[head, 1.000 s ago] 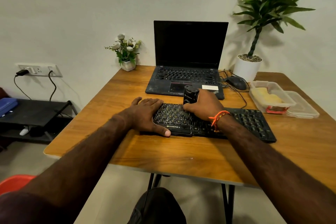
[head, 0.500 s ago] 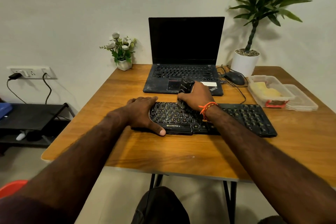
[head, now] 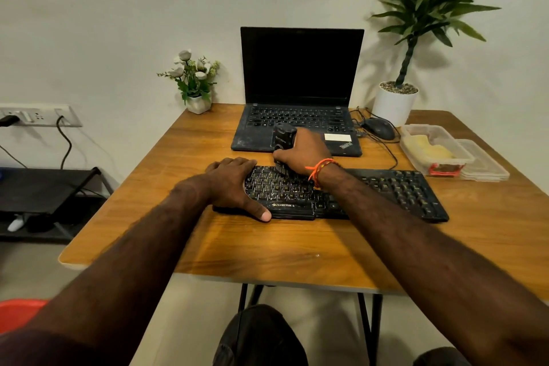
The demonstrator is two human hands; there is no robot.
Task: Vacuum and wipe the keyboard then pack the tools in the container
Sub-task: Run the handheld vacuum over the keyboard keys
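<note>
Container [head: 436, 148] at far right held a yellow cloth [head: 430, 148], lid [head: 487, 168] beside it. My right hand [head: 306, 151] gripped the mini vacuum [head: 283, 138] upright on the keyboard [head: 386, 190]; my left hand [head: 234, 184] pressed flat, fingers spread, on its left end.

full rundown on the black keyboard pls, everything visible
The keyboard is a black full-size slab with pale key legends and a "Zebronics" mark on its near edge. It lies flat on the wooden table, in front of the laptop. The left hand rests on its left end, thumb along the near edge. The right hand holds a small black vacuum upright against the upper key rows.
</note>
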